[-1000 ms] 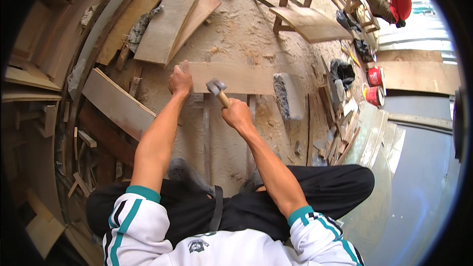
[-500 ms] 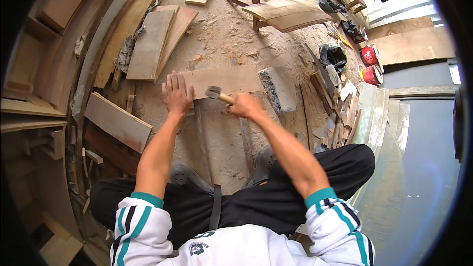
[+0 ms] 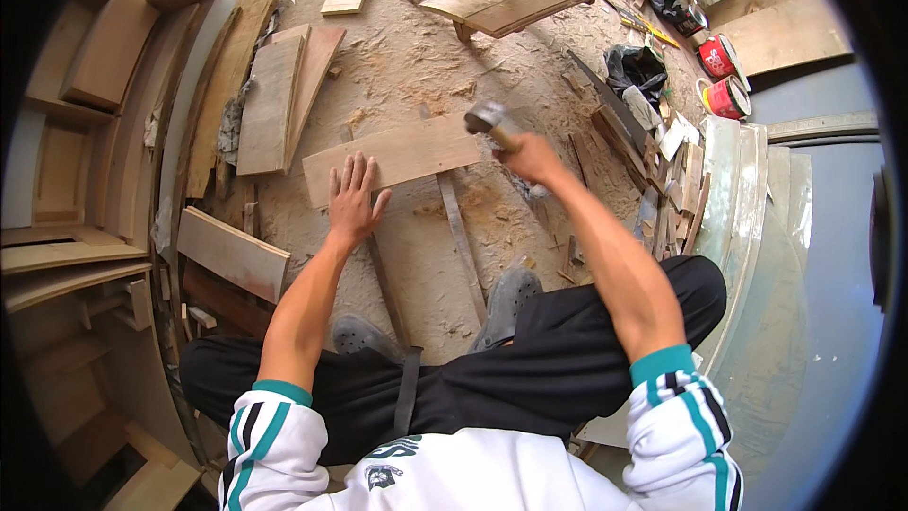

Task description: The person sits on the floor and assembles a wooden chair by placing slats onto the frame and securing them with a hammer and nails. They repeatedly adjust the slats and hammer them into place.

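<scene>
A flat, pale wooden board (image 3: 416, 159) lies crosswise on the ground in front of me, over narrow wooden strips (image 3: 460, 244). My left hand (image 3: 352, 203) rests at the board's near left edge, fingers spread and stretched across the wood. Gripped by its handle, a hammer (image 3: 485, 117) is in my right hand (image 3: 531, 159) at the board's right end. Its head looks raised and is slightly blurred. Behind my right wrist, a rough block is mostly hidden.
Loose boards (image 3: 270, 104) lie at the left, beside wooden cabinet frames (image 3: 109, 47). A wooden stand with a plank (image 3: 520, 0) is ahead. Wood offcuts (image 3: 686, 185), a black bag (image 3: 636, 71) and red cans (image 3: 726, 95) line the right. Glass sheets (image 3: 742, 227) lie nearby.
My right hand has swung the hammer rightward and up from the board's middle to its right end. My left hand has slid back toward the near edge. The whole view has shifted.
</scene>
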`<control>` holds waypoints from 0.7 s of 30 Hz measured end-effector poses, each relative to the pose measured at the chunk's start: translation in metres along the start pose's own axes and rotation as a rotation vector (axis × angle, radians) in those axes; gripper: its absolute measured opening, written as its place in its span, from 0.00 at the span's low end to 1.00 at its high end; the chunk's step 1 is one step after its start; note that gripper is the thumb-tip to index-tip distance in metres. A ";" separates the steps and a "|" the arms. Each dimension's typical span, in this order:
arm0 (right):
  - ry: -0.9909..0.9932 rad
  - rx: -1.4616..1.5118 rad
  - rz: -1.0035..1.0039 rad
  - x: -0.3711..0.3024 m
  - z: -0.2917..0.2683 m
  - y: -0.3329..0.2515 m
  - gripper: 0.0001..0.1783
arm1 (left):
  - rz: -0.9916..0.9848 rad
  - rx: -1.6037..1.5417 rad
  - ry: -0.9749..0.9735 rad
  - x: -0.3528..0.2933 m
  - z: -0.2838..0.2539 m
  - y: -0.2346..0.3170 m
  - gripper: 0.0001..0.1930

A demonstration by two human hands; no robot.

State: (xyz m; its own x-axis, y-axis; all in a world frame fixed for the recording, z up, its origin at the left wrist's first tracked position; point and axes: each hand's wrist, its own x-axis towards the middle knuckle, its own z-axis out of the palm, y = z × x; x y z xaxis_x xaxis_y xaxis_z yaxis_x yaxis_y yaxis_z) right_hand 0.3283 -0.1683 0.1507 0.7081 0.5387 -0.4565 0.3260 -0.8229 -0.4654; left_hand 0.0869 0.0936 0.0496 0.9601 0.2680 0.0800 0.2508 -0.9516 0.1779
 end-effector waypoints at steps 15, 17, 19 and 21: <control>0.473 0.313 -0.331 -0.039 0.076 -0.061 0.11 | -0.139 0.055 0.068 0.055 0.027 0.024 0.38; 0.528 0.450 -0.364 -0.043 0.074 -0.072 0.10 | -0.148 0.064 0.077 0.053 0.027 0.021 0.38; 0.340 0.284 -0.173 -0.041 0.101 -0.036 0.13 | -0.125 0.056 0.101 0.059 0.026 0.029 0.37; 0.149 0.188 0.100 -0.036 0.108 -0.028 0.17 | -0.119 0.058 0.109 0.060 0.026 0.030 0.37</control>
State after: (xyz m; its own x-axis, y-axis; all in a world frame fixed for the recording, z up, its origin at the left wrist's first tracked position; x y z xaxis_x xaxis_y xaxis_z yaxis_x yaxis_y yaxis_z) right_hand 0.2264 -0.1454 0.0985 0.8200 0.4120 -0.3973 0.1372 -0.8154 -0.5624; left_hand 0.1553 0.0767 0.0341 0.9048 0.3912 0.1680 0.3718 -0.9183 0.1357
